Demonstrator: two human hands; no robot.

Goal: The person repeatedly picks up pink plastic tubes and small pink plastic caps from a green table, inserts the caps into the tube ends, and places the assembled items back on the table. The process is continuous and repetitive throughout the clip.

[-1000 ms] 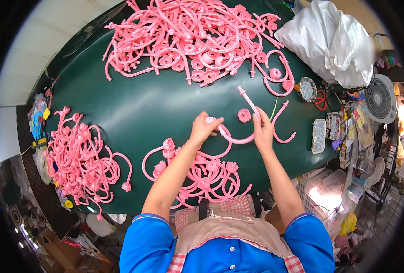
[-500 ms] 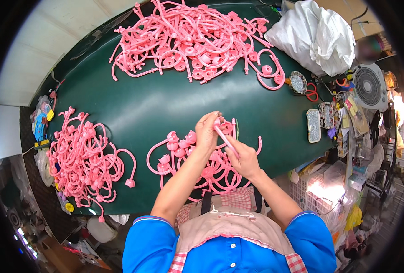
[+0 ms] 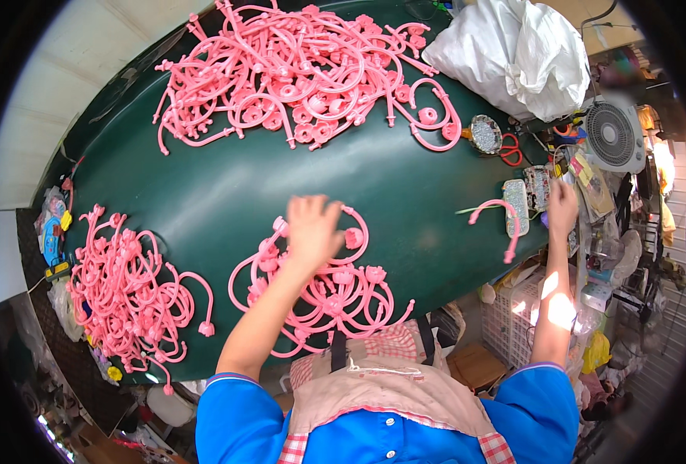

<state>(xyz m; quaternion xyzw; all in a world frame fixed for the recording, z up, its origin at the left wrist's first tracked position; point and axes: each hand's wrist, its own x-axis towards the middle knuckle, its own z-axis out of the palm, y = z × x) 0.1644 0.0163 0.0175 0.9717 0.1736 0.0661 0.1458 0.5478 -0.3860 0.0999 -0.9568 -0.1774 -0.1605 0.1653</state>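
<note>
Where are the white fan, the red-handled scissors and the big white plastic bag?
white fan [image 3: 612,135], head view, on the middle of its round grille
red-handled scissors [image 3: 510,150], head view, on a red handle loop
white plastic bag [image 3: 520,54], head view, on its crumpled middle

We see a small pile of pink curved plastic pieces [image 3: 323,290] with flower-shaped ends, tangled at the near edge of the dark green table [image 3: 204,193]. One more pink curved piece [image 3: 497,220] arches over the table's right edge.
</note>
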